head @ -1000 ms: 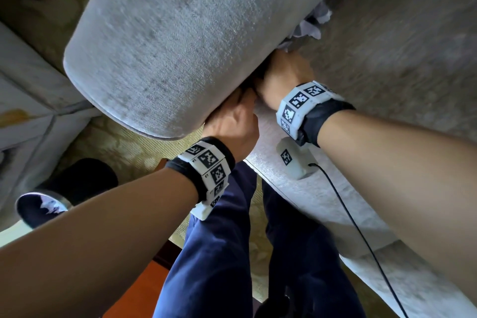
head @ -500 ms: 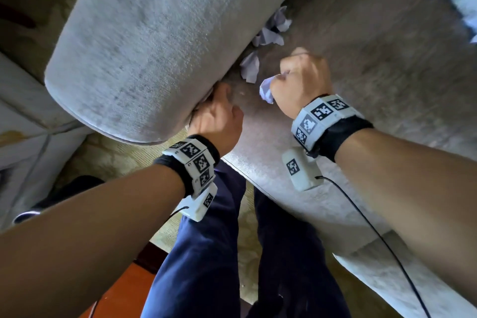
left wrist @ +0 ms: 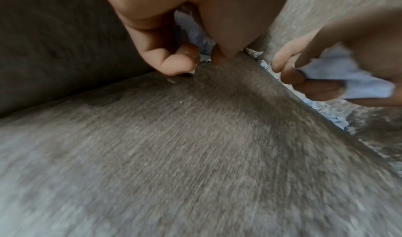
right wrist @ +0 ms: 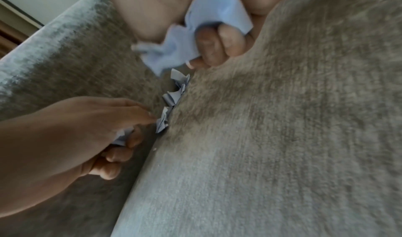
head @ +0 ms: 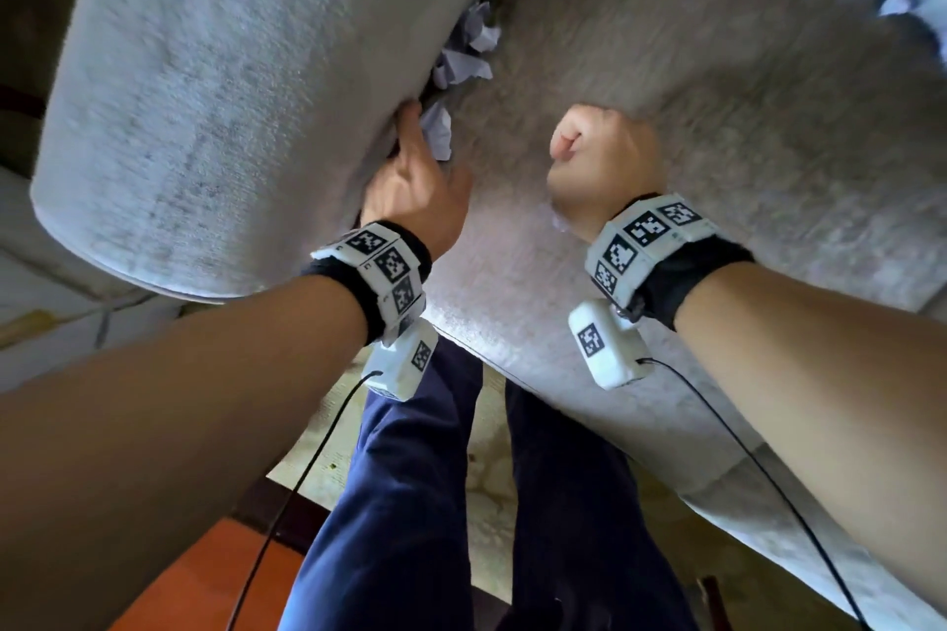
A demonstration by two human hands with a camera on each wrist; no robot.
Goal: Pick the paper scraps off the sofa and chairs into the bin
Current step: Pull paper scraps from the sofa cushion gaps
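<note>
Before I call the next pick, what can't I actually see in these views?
- Bin: outside every view.
- Scraps deeper in the crack: head view, hidden by the armrest.
- Paper in the right hand: head view, covered by the closed fist; the right wrist view shows it.
- Left hand scrap: mostly behind fingers, blurred.

Grey sofa (head: 666, 128), pale bluish-white paper scraps (head: 464, 62), seemingly plain.
</note>
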